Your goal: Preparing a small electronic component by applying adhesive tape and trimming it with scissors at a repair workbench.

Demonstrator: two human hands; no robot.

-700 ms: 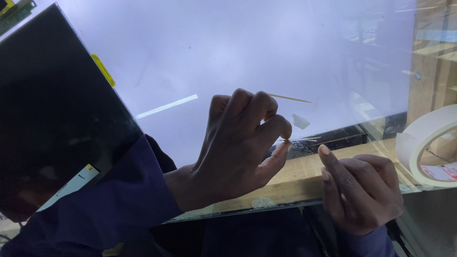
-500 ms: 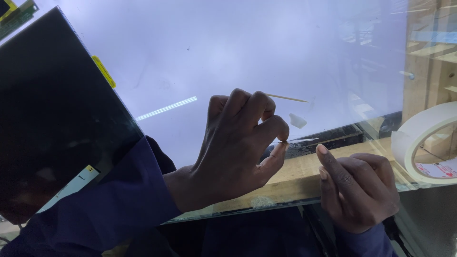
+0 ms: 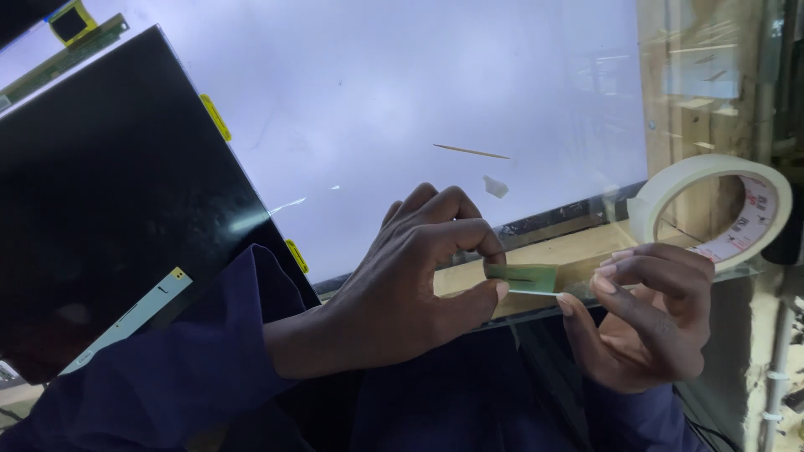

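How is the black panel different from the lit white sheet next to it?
The black panel is dark and glossy; the white sheet glows bright. The panel lies skewed, overlapping the sheet's left side, while the sheet lies under it with a thin stick on top. Both are flat and rectangular.

Tape roll, toothpick, dark panel nearby.

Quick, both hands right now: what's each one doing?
Left hand: pinched shut on one end of a small green strip.
Right hand: fingers pinching the strip's other end.
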